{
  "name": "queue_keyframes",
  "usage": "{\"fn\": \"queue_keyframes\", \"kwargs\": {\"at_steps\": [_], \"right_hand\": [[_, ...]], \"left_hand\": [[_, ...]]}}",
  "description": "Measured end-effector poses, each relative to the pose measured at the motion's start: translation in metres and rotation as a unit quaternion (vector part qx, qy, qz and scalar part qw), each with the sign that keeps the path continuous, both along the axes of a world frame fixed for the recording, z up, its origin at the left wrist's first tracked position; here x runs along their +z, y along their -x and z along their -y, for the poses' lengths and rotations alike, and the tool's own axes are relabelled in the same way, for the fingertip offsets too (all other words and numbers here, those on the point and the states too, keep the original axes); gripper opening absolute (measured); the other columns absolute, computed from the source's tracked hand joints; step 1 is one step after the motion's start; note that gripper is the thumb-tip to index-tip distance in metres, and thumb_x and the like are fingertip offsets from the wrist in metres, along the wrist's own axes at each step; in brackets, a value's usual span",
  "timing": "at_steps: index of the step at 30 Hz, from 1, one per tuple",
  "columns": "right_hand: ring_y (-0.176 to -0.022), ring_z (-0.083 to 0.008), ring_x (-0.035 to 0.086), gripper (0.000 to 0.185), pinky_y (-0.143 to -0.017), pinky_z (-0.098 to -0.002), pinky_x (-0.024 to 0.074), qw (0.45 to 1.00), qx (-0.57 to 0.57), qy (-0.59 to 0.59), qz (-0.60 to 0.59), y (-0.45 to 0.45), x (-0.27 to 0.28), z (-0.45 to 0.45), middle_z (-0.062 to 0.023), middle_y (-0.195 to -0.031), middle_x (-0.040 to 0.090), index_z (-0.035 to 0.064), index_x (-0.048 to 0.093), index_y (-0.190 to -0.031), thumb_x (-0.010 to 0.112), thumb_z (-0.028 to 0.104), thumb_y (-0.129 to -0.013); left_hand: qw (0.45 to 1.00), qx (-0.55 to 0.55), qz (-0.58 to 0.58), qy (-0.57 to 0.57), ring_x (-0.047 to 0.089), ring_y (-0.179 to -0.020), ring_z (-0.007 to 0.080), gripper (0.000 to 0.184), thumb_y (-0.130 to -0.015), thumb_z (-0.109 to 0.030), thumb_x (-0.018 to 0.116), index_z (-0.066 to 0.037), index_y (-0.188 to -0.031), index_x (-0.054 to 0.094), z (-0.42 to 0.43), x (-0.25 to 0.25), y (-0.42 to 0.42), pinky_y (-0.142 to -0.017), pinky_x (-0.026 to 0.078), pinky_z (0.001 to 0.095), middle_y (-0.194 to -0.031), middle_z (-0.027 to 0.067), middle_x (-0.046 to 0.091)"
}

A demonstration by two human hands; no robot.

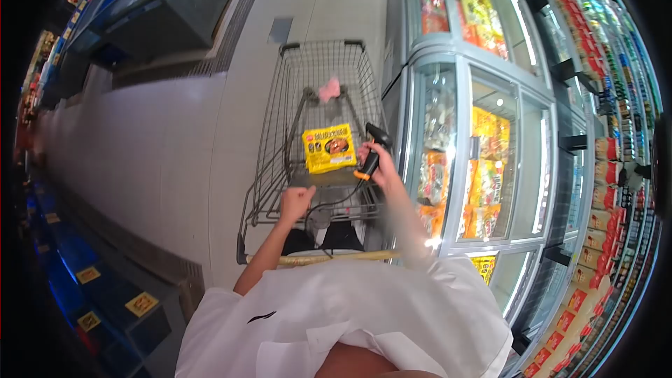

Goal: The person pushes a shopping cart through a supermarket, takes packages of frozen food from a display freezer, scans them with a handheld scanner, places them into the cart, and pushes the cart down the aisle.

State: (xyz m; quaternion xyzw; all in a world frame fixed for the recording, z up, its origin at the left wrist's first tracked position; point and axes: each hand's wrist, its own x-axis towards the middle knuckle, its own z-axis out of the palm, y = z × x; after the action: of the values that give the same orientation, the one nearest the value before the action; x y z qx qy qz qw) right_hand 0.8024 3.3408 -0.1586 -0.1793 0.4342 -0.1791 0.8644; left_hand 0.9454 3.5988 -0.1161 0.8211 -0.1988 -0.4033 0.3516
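My right hand (380, 162) is wrapped round a black barcode scanner (376, 138) with an orange end at the bottom of its grip. A dark cable (336, 203) curves from that end down toward my body. Just left of the scanner, a yellow food packet (329, 148) with dark lettering and a picture of a dish lies in the wire shopping cart (288, 73). My left hand (297, 201) is closed over the near part of the cart, below the packet; whatever its curled fingers may hold is hidden.
A small pink item (329, 89) lies farther forward in the cart. Glass-doored freezers (458, 63) with bagged food stand close on the right, stocked shelves (595, 238) beyond them. Dark display units (150, 17) line the left; pale floor (175, 161) lies between.
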Motion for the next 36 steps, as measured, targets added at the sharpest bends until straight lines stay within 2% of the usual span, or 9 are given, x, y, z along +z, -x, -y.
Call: {"fn": "queue_keyframes", "kwargs": {"at_steps": [2, 6, 10, 13, 15, 16, 20, 28, 36], "right_hand": [[-0.075, -0.0185, 0.065, 0.027, -0.068, -0.0271, 0.0553, 1.0, -0.007, 0.01, 0.028, 0.011, 0.056, -0.017, -0.0131, -0.091, 0.068, -0.0012, 0.06, -0.109, 0.062, 0.021, -0.095], [-0.065, -0.0169, 0.06, 0.026, -0.06, -0.0268, 0.0476, 0.988, -0.042, 0.136, 0.059, 0.043, 0.14, -0.076, -0.0138, -0.083, 0.066, -0.0036, 0.06, -0.107, 0.062, 0.02, -0.094], [-0.057, -0.0154, 0.055, 0.025, -0.054, -0.0267, 0.043, 0.973, -0.098, 0.202, 0.061, 0.072, 0.215, -0.161, -0.0122, -0.076, 0.063, -0.0024, 0.059, -0.105, 0.057, 0.021, -0.097], [-0.056, -0.0164, 0.056, 0.023, -0.05, -0.0258, 0.0424, 0.963, -0.137, 0.22, 0.072, 0.08, 0.239, -0.215, -0.0125, -0.074, 0.063, -0.0031, 0.059, -0.105, 0.059, 0.018, -0.095], [-0.055, -0.0167, 0.057, 0.023, -0.049, -0.0258, 0.0425, 0.956, -0.16, 0.237, 0.065, 0.089, 0.255, -0.25, -0.0126, -0.073, 0.063, -0.0032, 0.059, -0.105, 0.059, 0.018, -0.095], [-0.054, -0.0169, 0.058, 0.022, -0.048, -0.0259, 0.0426, 0.951, -0.171, 0.25, 0.06, 0.094, 0.265, -0.257, -0.0128, -0.073, 0.063, -0.0033, 0.059, -0.105, 0.059, 0.017, -0.095], [-0.05, -0.0174, 0.057, 0.023, -0.042, -0.0249, 0.0406, 0.946, -0.225, 0.227, 0.06, 0.143, 0.285, -0.292, -0.0136, -0.073, 0.063, -0.0038, 0.058, -0.105, 0.06, 0.016, -0.094], [-0.049, -0.0102, 0.043, 0.029, -0.043, -0.0217, 0.0356, 0.863, -0.418, 0.246, 0.143, 0.269, 0.308, -0.355, -0.0075, -0.07, 0.052, -0.0011, 0.054, -0.111, 0.05, 0.026, -0.1], [-0.043, -0.0097, 0.042, 0.027, -0.039, -0.021, 0.0338, 0.75, -0.574, 0.313, -0.1, 0.448, 0.339, -0.486, -0.0062, -0.067, 0.053, -0.0012, 0.055, -0.107, 0.052, 0.024, -0.1]], "left_hand": [[0.992, -0.085, 0.093, 0.032, 0.058, -0.057, 0.0382, 0.048, -0.089, -0.041, 0.065, 0.0, -0.066, 0.063, -0.013, 0.003, 0.017, -0.053, 0.041, 0.0443, -0.057, 0.0199, 0.053], [0.972, -0.165, 0.133, 0.099, 0.059, -0.065, 0.0426, 0.042, -0.092, -0.036, 0.064, 0.0, -0.071, 0.063, -0.034, 0.029, 0.024, -0.056, 0.043, 0.0469, -0.066, 0.0224, 0.057], [0.947, -0.14, 0.226, 0.181, 0.06, -0.068, 0.0442, 0.039, -0.095, -0.031, 0.059, 0.001, -0.073, 0.059, -0.087, 0.031, 0.021, -0.057, 0.044, 0.0485, -0.068, 0.0243, 0.058], [0.947, -0.125, 0.188, 0.231, 0.059, -0.066, 0.0455, 0.04, -0.095, -0.03, 0.059, 0.002, -0.072, 0.058, -0.123, 0.027, 0.009, -0.055, 0.042, 0.0474, -0.067, 0.0263, 0.055], [0.966, -0.122, 0.118, 0.193, 0.054, -0.056, 0.0424, 0.042, -0.094, -0.03, 0.059, 0.004, -0.07, 0.055, -0.142, 0.028, 0.01, -0.053, 0.039, 0.0455, -0.062, 0.0256, 0.049], [0.963, -0.147, 0.093, 0.207, 0.042, -0.046, 0.0329, 0.043, -0.093, -0.029, 0.062, 0.005, -0.067, 0.053, -0.146, 0.032, 0.008, -0.05, 0.036, 0.0435, -0.056, 0.022, 0.042], [0.941, -0.24, 0.037, 0.235, 0.029, -0.05, 0.0224, 0.047, -0.092, -0.03, 0.066, 0.006, -0.064, 0.053, -0.142, 0.061, 0.005, -0.048, 0.032, 0.0418, -0.053, 0.0176, 0.035], [0.904, -0.37, -0.002, 0.214, 0.033, -0.052, 0.0142, 0.06, -0.1, -0.042, 0.054, 0.008, -0.066, 0.05, -0.096, 0.081, 0.062, -0.049, 0.033, 0.0413, -0.054, 0.0136, 0.031], [0.818, -0.513, -0.009, 0.261, 0.031, -0.053, 0.0126, 0.059, -0.101, -0.039, 0.054, 0.005, -0.062, 0.044, -0.072, 0.1, 0.195, -0.049, 0.03, 0.0408, -0.054, 0.0099, 0.028]]}}
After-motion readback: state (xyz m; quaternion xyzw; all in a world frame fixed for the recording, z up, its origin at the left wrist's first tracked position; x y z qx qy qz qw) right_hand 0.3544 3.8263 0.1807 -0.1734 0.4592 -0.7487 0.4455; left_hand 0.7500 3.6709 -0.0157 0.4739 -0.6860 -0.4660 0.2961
